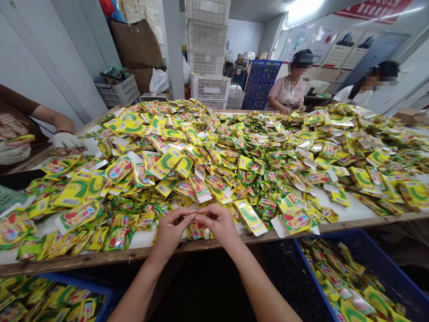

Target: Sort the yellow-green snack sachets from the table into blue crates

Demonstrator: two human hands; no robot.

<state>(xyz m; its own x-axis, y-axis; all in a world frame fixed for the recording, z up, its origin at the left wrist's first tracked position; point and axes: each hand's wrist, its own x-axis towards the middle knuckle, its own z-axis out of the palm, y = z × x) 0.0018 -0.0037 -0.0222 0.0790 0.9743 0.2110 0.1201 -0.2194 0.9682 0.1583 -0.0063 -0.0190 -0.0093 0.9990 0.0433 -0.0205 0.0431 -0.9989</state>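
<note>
My left hand (172,230) and my right hand (217,223) meet over the front edge of the table, fingertips pinched together. Whatever lies between the fingers is mostly covered by them. Directly below the fingertips a small yellow and red packet (196,230) shows; I cannot tell whether it is held or lies on the table. Around the hands are flat yellow cardboard boxes, such as one with open white ends (250,216) right of my right hand. Small shiny green and yellow sachets (119,238) lie left of my left hand.
A big heap of boxes and sachets (201,152) covers the wood-edged table (134,256). Blue crates, one at lower right (378,255) and one at lower left (109,293), hold filled packs. A gloved co-worker's hand (69,142) is at left; two people sit across.
</note>
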